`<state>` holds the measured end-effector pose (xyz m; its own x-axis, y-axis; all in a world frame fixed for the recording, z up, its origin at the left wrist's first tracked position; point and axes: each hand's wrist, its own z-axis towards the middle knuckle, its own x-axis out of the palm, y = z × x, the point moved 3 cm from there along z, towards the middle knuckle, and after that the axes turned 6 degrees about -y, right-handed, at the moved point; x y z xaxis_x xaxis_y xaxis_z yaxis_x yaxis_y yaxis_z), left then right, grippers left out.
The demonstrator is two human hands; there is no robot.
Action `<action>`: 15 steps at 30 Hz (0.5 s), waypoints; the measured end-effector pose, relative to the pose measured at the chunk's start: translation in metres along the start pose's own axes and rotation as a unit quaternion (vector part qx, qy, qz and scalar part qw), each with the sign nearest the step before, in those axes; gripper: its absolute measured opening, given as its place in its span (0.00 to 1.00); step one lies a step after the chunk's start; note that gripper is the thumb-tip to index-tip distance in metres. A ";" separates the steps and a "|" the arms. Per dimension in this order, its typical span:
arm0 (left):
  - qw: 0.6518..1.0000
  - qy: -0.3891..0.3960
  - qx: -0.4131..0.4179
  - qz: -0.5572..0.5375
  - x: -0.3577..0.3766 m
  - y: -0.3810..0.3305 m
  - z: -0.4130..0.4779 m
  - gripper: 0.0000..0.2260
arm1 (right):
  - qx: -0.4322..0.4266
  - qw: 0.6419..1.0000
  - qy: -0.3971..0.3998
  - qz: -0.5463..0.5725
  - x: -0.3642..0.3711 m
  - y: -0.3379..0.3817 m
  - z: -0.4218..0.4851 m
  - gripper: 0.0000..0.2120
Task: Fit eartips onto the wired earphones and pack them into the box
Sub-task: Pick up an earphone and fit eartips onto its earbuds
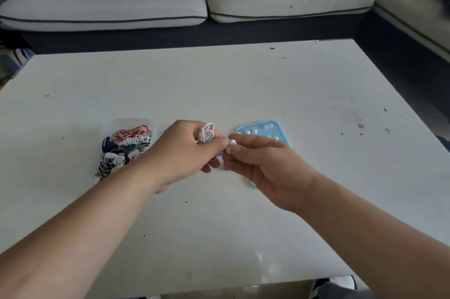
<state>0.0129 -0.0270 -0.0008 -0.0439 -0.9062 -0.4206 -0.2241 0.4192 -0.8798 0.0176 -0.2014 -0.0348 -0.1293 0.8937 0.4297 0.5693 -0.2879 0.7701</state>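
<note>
I'm looking at a white table point(219, 84), its top scuffed, with dark specks point(360, 126) off to the right of the blue tray point(282, 130). The tray lies flat on it, with small white eartips point(254, 130) scattered inside. Well to the tray's left sits a clear box point(121, 123) heaped with coiled earphones point(132, 132) with red-striped, white and dark cords. The tray's near part is hidden from me.

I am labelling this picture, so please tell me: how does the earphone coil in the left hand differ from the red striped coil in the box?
The white coil is plain white; the striped coil is red and white. The white coil is gripped by the left hand above the table; the striped coil lies in the clear box. Both are wound into small bundles.
</note>
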 end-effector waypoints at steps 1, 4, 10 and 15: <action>1.000 0.001 0.008 0.001 0.001 0.000 0.000 0.05 | -0.002 1.000 0.000 -0.003 0.000 -0.002 0.001 0.13; 0.999 0.002 0.026 0.019 0.003 0.001 0.001 0.03 | -0.001 1.000 -0.025 0.006 -0.003 -0.006 0.003 0.15; 0.999 0.011 0.047 0.013 0.010 0.001 0.004 0.08 | -0.001 0.999 -0.037 -0.023 -0.010 0.000 0.000 0.13; 0.995 0.020 0.084 0.059 0.014 0.003 0.008 0.07 | 0.003 0.999 -0.043 -0.027 -0.013 0.003 -0.001 0.11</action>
<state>0.0190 -0.0385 -0.0111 -0.0988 -0.8502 -0.5171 -0.0491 0.5232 -0.8508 0.0199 -0.2145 -0.0374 -0.0910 0.9342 0.3449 0.5679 -0.2358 0.7886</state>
